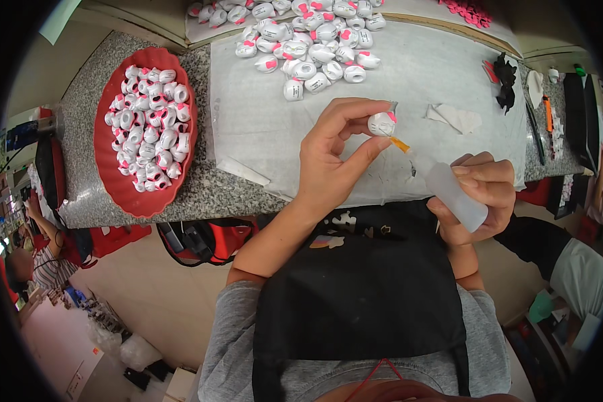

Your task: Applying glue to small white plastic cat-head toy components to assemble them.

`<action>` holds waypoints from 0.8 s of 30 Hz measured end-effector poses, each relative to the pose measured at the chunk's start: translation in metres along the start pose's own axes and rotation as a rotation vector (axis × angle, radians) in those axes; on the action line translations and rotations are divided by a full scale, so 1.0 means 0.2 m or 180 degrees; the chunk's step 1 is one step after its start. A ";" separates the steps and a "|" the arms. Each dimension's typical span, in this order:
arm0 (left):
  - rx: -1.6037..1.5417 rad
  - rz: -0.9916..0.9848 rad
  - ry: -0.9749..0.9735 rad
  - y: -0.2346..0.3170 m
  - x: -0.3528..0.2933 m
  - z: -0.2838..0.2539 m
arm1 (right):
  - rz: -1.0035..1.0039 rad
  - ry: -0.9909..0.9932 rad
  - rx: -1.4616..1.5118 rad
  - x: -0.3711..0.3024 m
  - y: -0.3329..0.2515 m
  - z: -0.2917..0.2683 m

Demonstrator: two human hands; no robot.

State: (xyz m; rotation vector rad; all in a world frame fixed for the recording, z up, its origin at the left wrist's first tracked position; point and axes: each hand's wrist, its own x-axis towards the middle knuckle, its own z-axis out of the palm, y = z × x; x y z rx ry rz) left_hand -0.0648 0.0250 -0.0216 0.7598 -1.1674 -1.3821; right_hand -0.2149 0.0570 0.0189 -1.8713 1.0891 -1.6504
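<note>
Between the thumb and fingers of my left hand (335, 151) is a small white figurine head (381, 124) with a pink bow. My right hand (486, 191) is wrapped round a translucent white squeeze bottle (457, 197), tilted up to the left. The bottle's thin tip has an orange needle hub (400, 145), and its needle reaches the underside of the figurine head. Both hands are above the paper-covered worktop (261, 127). Whether any liquid comes out is too small to tell.
A red scalloped tray (102, 147) full of similar heads stands at the left. More heads (308, 50) are heaped at the back. A crumpled white tissue (457, 118), a black cloth strip (506, 84) and an orange tool (548, 114) lie to the right. Other people are at both sides.
</note>
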 end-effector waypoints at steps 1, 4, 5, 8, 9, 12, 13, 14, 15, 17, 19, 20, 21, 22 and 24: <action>0.0042 0.0011 0.0013 0.00 0.00 0.00 | 0.0018 -0.0028 0.0049 0.00 0.00 0.00; 0.0149 0.0106 0.0038 0.00 0.00 0.00 | 0.0027 -0.0058 0.0038 0.00 0.00 -0.02; 0.0144 0.0099 0.0028 -0.01 0.00 0.00 | 0.0011 -0.0065 -0.0014 0.00 0.01 -0.02; 0.0097 -0.0020 0.0065 0.01 0.00 0.00 | -0.0169 -0.0113 0.0150 0.01 0.02 -0.03; -0.0094 -0.0116 0.0063 0.01 0.00 0.00 | -0.0168 -0.0102 0.0137 0.02 0.03 -0.03; -0.0496 -0.0403 0.0087 0.02 0.01 0.01 | -0.0230 -0.0063 0.0133 0.02 0.04 -0.03; -0.0704 -0.0592 0.0128 0.03 0.01 0.01 | -0.0178 -0.0032 0.0183 0.02 0.05 -0.03; -0.0705 -0.0589 0.0109 0.03 0.01 0.01 | -0.0130 0.0000 0.0231 0.02 0.05 -0.03; -0.0785 -0.0595 0.0136 0.02 0.02 0.00 | -0.0145 0.0010 0.0220 0.02 0.06 -0.04; -0.0873 -0.0575 0.0134 0.03 0.02 -0.01 | -0.0150 -0.0055 0.0390 0.03 0.07 -0.06; -0.1081 -0.0608 0.0442 0.03 0.03 0.00 | 0.0104 0.0061 0.0518 0.05 0.09 -0.09; -0.1112 -0.0571 0.0383 0.03 0.04 0.00 | 0.0395 0.0160 0.0692 0.07 0.09 -0.11; -0.1071 -0.0521 0.0529 0.03 0.03 0.00 | 0.0622 0.0143 0.0673 0.08 0.11 -0.11; -0.1034 -0.0469 0.0674 0.03 0.03 -0.01 | 0.0575 0.0155 0.0645 0.11 0.13 -0.12; -0.0992 -0.0472 0.0616 0.02 0.02 -0.02 | 0.1685 -0.0071 0.0534 0.19 0.19 -0.16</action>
